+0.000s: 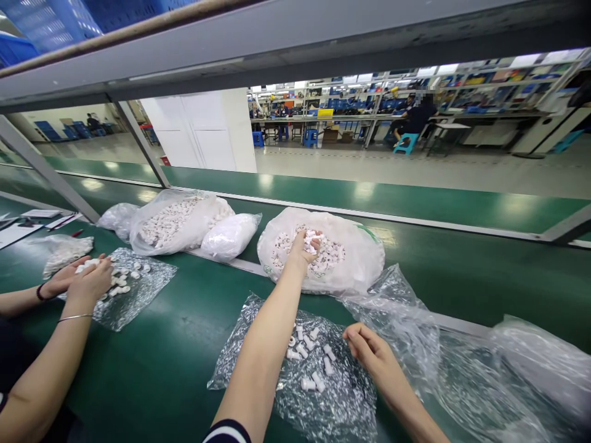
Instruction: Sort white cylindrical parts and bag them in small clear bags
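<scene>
From the head view, a worker's left hand (pixel 301 247) is cupping white plastic fittings (pixel 309 236) within an open bag (pixel 362 252) on the desk (pixel 175 363); the right hand's (pixel 373 355) fingers are curling, grip unclear. Seemingly light, stiff and slick, pieces are inviting side holds.

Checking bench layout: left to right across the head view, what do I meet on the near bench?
Papers, small filled bag, large filled bag, small puffy bag, left hand holding white parts, right hand, clear plastic at the far right.
</scene>
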A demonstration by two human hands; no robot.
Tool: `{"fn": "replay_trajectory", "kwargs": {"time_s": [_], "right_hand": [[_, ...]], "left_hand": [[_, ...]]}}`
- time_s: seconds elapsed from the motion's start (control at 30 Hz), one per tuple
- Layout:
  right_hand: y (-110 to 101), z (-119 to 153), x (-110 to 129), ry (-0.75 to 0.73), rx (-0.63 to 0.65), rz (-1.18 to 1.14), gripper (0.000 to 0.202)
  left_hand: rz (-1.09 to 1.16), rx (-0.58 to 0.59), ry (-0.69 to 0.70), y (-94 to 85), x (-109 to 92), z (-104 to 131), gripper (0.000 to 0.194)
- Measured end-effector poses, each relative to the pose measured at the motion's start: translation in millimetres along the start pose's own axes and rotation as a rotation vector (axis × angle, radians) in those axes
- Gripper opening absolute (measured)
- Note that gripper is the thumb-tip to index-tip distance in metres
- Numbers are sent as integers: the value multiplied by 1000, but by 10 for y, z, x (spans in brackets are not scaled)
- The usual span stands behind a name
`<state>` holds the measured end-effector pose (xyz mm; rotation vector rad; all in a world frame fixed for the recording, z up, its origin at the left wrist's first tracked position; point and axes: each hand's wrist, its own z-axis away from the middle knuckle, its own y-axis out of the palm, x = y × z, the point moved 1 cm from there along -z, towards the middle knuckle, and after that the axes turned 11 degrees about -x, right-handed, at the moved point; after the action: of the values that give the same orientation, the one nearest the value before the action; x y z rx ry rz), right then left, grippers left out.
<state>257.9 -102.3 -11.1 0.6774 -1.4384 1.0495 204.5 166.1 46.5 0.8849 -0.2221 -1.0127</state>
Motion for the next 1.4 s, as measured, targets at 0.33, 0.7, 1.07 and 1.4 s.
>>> {"fn": "replay_trajectory", "kwargs": {"time_s": [0.33, 0.7, 1.07, 1.4], "right_hand": [[-68, 56, 468, -195, -58, 162, 32], [472, 87, 779, -539, 276, 610, 21], [631, 88, 728, -437, 320, 530, 16], [601, -16, 741, 213, 367, -216, 37]], "left_hand": [[-121, 303, -185, -784, 398, 1113, 17], [-172, 192, -181, -1839, 811, 1554, 28], [-343, 166, -36, -1869, 814, 1657, 30], [-185, 170, -83, -1962, 698, 1617, 34]]}}
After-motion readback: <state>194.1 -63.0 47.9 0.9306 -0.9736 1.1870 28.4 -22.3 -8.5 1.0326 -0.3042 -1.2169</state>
